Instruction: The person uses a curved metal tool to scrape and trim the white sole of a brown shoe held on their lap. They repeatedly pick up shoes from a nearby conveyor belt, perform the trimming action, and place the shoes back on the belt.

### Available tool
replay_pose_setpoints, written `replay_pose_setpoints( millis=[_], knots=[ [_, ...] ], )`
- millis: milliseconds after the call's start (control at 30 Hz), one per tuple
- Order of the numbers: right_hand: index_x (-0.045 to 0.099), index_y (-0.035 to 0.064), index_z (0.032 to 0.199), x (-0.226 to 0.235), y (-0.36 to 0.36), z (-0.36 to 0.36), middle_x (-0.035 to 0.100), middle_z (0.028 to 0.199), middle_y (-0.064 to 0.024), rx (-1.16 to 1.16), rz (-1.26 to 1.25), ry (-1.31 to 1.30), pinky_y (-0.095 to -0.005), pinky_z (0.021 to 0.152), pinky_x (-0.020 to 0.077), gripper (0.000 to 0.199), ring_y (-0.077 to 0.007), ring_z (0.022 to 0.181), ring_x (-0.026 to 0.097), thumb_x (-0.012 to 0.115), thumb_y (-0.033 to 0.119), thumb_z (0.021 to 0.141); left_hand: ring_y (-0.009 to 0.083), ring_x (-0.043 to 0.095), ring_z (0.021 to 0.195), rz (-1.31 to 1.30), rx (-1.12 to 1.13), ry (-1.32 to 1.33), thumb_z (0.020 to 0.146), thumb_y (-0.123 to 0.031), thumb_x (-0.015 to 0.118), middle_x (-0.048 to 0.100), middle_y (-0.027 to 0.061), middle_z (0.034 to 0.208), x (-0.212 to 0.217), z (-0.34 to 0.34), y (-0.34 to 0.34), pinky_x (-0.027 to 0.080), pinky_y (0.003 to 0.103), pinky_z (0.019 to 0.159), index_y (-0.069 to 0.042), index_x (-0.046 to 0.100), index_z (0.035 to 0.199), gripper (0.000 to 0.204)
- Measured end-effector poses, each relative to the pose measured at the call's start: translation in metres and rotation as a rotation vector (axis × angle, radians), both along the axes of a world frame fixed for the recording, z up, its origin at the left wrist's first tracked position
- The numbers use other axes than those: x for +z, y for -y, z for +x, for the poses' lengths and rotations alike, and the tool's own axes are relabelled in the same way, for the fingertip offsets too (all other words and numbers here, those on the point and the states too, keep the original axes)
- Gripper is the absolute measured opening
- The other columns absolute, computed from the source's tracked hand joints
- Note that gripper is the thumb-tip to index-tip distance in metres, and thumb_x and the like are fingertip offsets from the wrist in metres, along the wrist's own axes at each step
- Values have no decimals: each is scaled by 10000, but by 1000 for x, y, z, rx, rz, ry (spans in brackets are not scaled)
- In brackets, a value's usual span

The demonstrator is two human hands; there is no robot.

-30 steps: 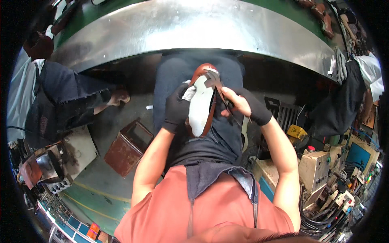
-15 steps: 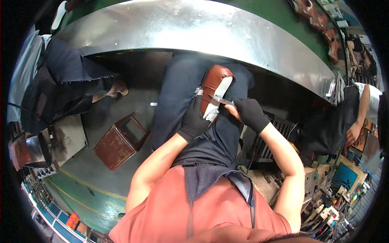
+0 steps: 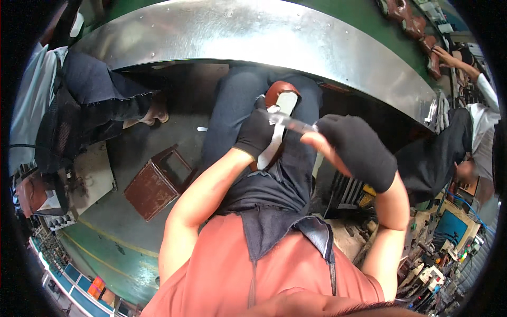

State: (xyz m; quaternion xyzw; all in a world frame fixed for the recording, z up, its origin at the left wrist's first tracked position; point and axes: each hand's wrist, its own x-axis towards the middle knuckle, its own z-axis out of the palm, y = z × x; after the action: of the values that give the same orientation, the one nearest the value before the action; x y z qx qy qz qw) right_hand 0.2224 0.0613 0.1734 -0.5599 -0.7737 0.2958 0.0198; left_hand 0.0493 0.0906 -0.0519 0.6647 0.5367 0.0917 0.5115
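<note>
lh [image 3: 255, 132] holds brn shoe [image 3: 278, 138], rh [image 3: 360, 150] w/ tool [image 3: 298, 126]

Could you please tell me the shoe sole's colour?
The sole is white, clearest in the head view.

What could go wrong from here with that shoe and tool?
The metal tool in the right hand is close to the left hand, so a slip might catch it. The shoe is on the lap, so it could shift if the left grip loosens. The brown upper might get scuffed by a stray stroke.
</note>
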Motion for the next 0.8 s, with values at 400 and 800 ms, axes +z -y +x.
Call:
replay_pose_setpoints(
  millis=[400,800],
  knots=[
    [614,-27,891,-166,156,-1,556,629,-138,-708,-687,-518,-337,557,445,446,-173,579,601,485,390,980,143,557,998,-788,577,735,1001,-240,454,578,50,1147,-19,-60,115,460,301,882,-11,470,1299,377],
    [556,-6,790,-114,67,-1,552,695,-218,-220,11,-379,-400,562,410,306,-367,604,520,546,256,946,209,561,1095,-225,109,637,825,-210,713,581,128,1195,-1,-37,83,444,332,935,-20,465,1279,552]
  ],
)
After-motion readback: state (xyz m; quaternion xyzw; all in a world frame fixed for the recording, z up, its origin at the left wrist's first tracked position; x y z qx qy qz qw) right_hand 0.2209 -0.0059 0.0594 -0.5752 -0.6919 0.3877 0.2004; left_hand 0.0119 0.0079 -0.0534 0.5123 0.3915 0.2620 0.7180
